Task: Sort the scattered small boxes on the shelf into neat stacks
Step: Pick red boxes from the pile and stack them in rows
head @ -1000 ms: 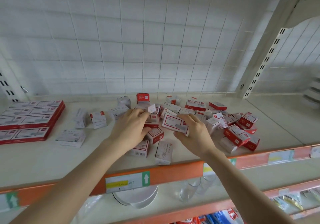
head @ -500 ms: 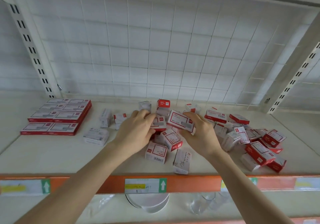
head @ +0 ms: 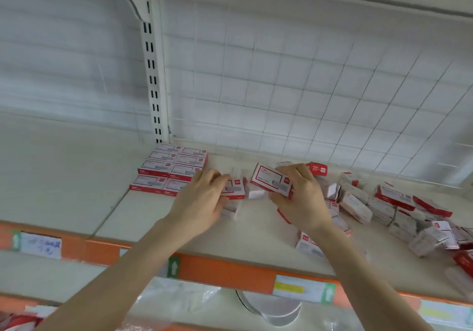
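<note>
Small red-and-white boxes lie scattered over the right half of the cream shelf (head: pixel 143 215), the loose pile (head: pixel 399 213) reaching to the right edge. A neat block of stacked boxes (head: pixel 171 169) sits at the back beside the slotted upright. My right hand (head: pixel 302 200) grips one red-and-white box (head: pixel 271 179), lifted and tilted above the shelf. Just right of the neat block, my left hand (head: pixel 202 200) holds another small box (head: pixel 234 190) low over the shelf. More boxes are hidden under both hands.
A white wire grid (head: pixel 307 87) backs the shelf. An orange price rail (head: pixel 225 269) with labels runs along the front edge. Below it are a stack of white plates (head: pixel 271 307) and plastic-wrapped goods (head: pixel 179 297). The adjoining shelf section lies to the left.
The view has swung left and closer. Both hands, each with a box, have moved left from the pile toward the neat block; the right hand's box is lifted higher.
</note>
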A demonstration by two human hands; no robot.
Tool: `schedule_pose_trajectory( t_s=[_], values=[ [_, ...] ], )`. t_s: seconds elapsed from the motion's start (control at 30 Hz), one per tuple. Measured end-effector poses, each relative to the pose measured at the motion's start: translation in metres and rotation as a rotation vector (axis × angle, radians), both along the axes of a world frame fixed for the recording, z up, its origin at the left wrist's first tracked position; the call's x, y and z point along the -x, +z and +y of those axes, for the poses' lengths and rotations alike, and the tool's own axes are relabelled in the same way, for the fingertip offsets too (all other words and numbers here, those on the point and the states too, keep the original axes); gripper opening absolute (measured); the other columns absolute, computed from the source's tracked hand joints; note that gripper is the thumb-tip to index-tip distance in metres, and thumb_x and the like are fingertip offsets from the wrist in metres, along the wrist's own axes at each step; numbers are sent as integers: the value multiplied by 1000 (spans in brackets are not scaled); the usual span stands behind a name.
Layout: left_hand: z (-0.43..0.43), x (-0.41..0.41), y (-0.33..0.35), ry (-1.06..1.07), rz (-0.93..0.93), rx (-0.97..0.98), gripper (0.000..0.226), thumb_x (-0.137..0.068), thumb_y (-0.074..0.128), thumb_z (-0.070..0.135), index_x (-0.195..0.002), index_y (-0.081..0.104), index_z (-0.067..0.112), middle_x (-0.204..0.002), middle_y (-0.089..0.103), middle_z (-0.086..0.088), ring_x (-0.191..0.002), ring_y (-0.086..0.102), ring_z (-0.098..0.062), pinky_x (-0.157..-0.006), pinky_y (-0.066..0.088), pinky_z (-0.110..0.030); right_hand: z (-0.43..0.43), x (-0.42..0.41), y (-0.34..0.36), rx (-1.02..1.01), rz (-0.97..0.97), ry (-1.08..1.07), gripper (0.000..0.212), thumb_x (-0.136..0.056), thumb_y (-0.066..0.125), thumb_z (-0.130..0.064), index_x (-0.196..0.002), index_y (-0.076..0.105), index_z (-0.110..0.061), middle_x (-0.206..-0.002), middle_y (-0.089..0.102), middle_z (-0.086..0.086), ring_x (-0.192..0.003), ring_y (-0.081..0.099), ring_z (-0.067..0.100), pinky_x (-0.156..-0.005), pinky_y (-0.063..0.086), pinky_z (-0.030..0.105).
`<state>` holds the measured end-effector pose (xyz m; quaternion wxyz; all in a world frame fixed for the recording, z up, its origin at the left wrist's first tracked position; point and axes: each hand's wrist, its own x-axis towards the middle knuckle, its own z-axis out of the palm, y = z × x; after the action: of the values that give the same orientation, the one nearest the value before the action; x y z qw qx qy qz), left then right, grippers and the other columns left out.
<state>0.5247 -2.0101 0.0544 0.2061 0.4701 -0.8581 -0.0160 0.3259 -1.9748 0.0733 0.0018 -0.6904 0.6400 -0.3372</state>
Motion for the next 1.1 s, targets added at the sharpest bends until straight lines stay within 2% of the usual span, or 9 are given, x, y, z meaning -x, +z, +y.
schedule_pose_trajectory(
  t_s=[0.17, 0.33, 0.5, 0.57, 0.67, 0.87, 1.03, 1.1],
  values=[
    [-19, -60, 1, 10, -18, -50, 47, -95, 45, 26, -140, 37, 15, -134, 39, -5, -123, 36, -22, -92, 43, -32, -18, -57, -11, -39, 23, -2, 44, -65, 75, -4, -107, 63, -1, -101, 58, 14, -92, 56, 35, -77, 47, 36],
    [-38, -105, -2, -14, -19, -81, 48, -96, 43, 28, -142, 33, 19, -135, 37, 0, -126, 33, -19, -92, 42, -31, -32, -103, -18, -89, 49, -56, 45, -66, 74, -9, -110, 64, -5, -104, 59, 12, -97, 51, 32, -83, 37, 31],
    [-56, -138, -9, -57, -24, -103, 49, -96, 42, 31, -143, 30, 23, -137, 34, 4, -127, 31, -16, -95, 41, -28, -39, -129, -27, -115, 61, -136, 45, -68, 74, -14, -111, 63, -8, -105, 58, 10, -99, 48, 30, -81, 30, 27],
    [-62, -148, -11, -82, -11, -118, 49, -96, 43, 31, -143, 30, 25, -137, 36, 4, -125, 32, -16, -94, 41, -29, -41, -138, -31, -129, 38, -160, 44, -68, 75, -14, -110, 64, -8, -105, 58, 10, -100, 49, 31, -84, 34, 31],
    [-69, -159, -14, -104, -13, -144, 49, -96, 42, 33, -143, 30, 24, -136, 37, 3, -124, 34, -17, -94, 41, -30, -42, -150, -36, -156, 31, -204, 46, -67, 75, -17, -110, 64, -9, -105, 60, 10, -104, 49, 31, -93, 38, 44],
    [-82, -164, -21, -128, -61, -109, 49, -97, 40, 35, -141, 31, 18, -137, 36, 1, -123, 35, -18, -96, 38, -27, -42, -166, -36, -189, 20, -274, 48, -73, 71, -23, -119, 60, -17, -113, 57, 3, -109, 47, 24, -93, 35, 34],
    [-86, -161, -27, -141, -52, -47, 45, -92, 52, 27, -132, 46, 7, -126, 49, -11, -112, 46, -32, -86, 45, -37, -37, -173, -39, -213, 36, -308, 47, -74, 69, -26, -119, 59, -19, -113, 57, -1, -107, 47, 21, -94, 37, 36],
    [-88, -160, -28, -156, -72, -40, 45, -91, 52, 25, -132, 46, 6, -125, 49, -12, -111, 46, -32, -86, 45, -38, -37, -175, -40, -212, 36, -311, 47, -74, 68, -26, -119, 59, -19, -114, 57, -2, -107, 47, 20, -94, 37, 36]
  ],
)
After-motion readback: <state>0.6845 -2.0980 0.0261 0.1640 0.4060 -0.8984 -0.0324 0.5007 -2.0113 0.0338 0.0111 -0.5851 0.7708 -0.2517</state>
